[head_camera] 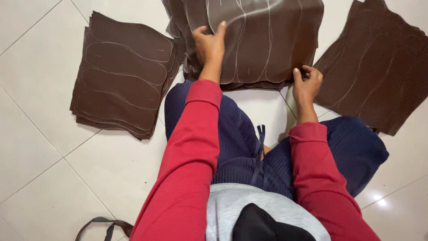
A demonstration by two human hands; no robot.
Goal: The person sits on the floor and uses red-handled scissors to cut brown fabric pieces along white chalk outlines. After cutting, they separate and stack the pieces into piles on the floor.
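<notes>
Nearest the camera lies a grey strap (103, 225) on the white tiled floor (40, 147), well behind and to the left of both hands. Above it come the person's grey top, red sleeves and dark blue ribbed trousers, knees spread to either side.

The right hand (306, 85) sits at the near right corner of the middle stack of brown sheets (267, 40). Its fingers (307, 71) are curled together and pinch the near edge of the stack; how many sheets they grip cannot be told.

A little farther off, the left hand (209, 44) lies on top of the same stack at its left side. Its fingers (221, 27) are spread and pressed flat on the top sheet, thumb out to the left. The stack lies on the floor just beyond the knees, between the two hands, and its top sheet bears pale chalk outlines of long rounded shapes.

Left of the left fingers, just beside the middle stack, lies a second stack of brown sheets (122, 76) with the same outlines. Right of the right fingers, near but apart, lies a third stack of brown sheets (379, 62).
</notes>
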